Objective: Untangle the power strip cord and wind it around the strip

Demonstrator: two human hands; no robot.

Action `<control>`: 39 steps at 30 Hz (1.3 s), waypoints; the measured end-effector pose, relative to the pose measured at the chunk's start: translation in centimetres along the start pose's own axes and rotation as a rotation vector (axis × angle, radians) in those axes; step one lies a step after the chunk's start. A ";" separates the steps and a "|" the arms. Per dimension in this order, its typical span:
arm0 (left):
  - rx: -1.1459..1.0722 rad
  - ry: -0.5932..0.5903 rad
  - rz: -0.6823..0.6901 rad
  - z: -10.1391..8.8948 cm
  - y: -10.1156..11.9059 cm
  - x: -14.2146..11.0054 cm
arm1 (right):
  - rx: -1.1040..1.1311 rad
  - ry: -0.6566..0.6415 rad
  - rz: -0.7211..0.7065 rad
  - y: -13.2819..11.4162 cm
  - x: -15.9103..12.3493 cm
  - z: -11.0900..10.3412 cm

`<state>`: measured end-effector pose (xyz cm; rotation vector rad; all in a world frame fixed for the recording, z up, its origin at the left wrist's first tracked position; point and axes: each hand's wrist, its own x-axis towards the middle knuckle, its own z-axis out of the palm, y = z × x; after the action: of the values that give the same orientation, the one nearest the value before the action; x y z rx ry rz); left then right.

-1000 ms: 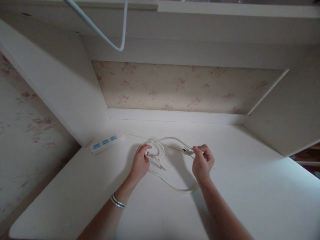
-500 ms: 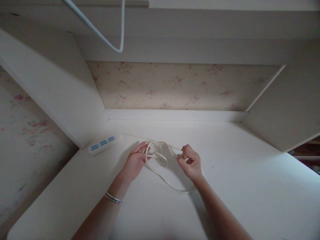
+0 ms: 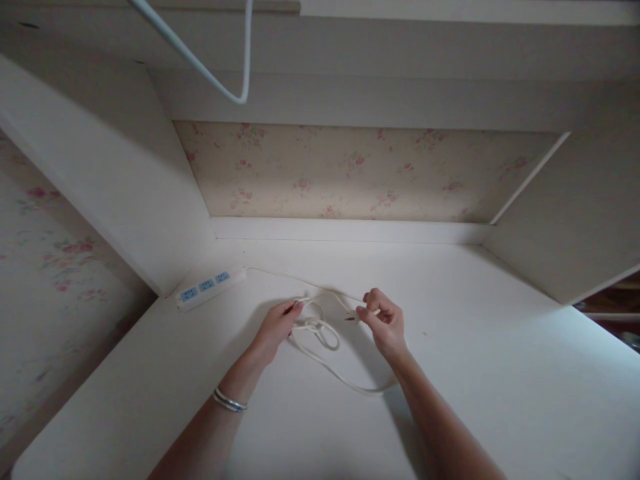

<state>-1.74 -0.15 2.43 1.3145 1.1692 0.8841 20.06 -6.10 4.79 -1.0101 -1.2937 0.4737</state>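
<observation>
A white power strip (image 3: 207,287) with blue sockets lies at the back left of the white desk (image 3: 475,373). Its cream cord (image 3: 345,383) runs right and lies in loops between my hands. My left hand (image 3: 274,330), a silver bracelet on its wrist, pinches the small loops of cord near their top. My right hand (image 3: 384,323) is closed on the cord's plug end (image 3: 353,315), whose prongs point left toward the loops. A larger loop of the cord trails on the desk toward me below my right wrist.
White side panels (image 3: 115,180) wall the desk in on the left and right, with flowered wallpaper (image 3: 345,170) at the back. A white shelf spans overhead. A pale cable (image 3: 220,83) hangs down at the top left.
My right hand carried the plug end leftward toward the loops and now holds it just right of them. My left hand shifted from lying over the loops to pinching them. The coil has tightened.
</observation>
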 end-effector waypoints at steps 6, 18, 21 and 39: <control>0.187 0.095 0.293 0.1 0.1 0.6 | -0.179 -0.132 -0.042 -0.8 -0.2 0.2; 0.095 -0.109 0.409 1.4 1.2 -1.2 | -0.594 -0.425 -0.186 -1.6 -0.8 2.3; 0.144 -0.048 0.419 1.3 1.1 -0.9 | -0.541 -0.427 -0.146 -1.6 -0.9 2.4; 0.158 0.399 0.390 -0.2 0.9 0.3 | -0.647 -0.473 -0.055 2.6 -0.1 0.5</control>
<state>-1.74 0.30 3.31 1.5720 1.3291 1.4094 20.19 -4.65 2.55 -1.4427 -1.9659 0.2549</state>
